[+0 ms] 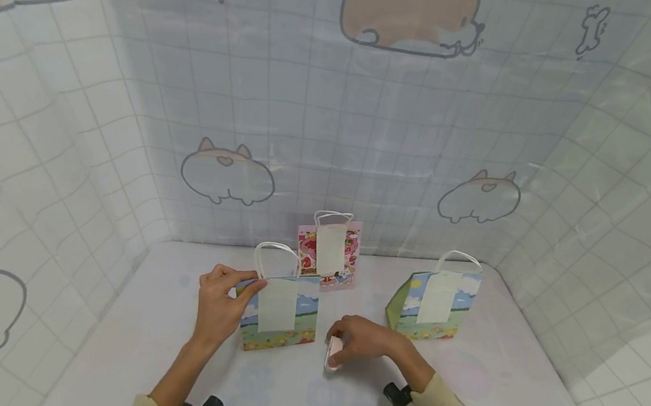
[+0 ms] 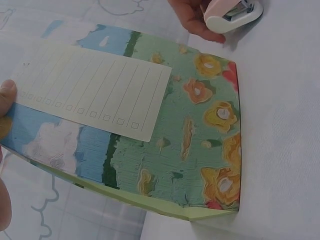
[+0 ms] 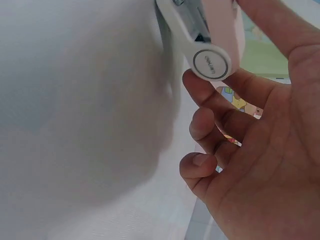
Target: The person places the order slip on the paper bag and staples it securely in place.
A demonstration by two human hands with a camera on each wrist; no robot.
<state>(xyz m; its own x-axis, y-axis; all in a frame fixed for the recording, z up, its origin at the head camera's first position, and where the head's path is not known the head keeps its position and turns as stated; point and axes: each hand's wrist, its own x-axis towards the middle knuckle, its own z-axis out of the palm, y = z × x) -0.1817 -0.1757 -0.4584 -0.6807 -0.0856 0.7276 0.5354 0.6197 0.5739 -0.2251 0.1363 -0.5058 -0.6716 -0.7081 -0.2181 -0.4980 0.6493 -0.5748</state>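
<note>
My left hand (image 1: 221,303) pinches the upper left edge of a small paper gift bag (image 1: 306,317) between thumb and fingers. The bag stands upright, printed with sky, meadow and flowers, with white twisted handles. A pale lined sheet with checkboxes (image 2: 95,92) lies flat on its front; the sheet's top end is by my left thumb. To the right of the bag, my right hand (image 1: 366,337) grips a small pink and white stapler (image 1: 333,353) low at the tabletop. The right wrist view shows the stapler's rounded end (image 3: 211,62) between thumb and index finger, other fingers curled loosely.
Behind stands a pink cartoon-print bag (image 1: 351,258) with a white sheet on its front. At the right is another meadow-print bag (image 1: 462,310), also bearing a sheet. Patterned curtain walls (image 1: 382,116) enclose the white table (image 1: 281,397) at the back and sides.
</note>
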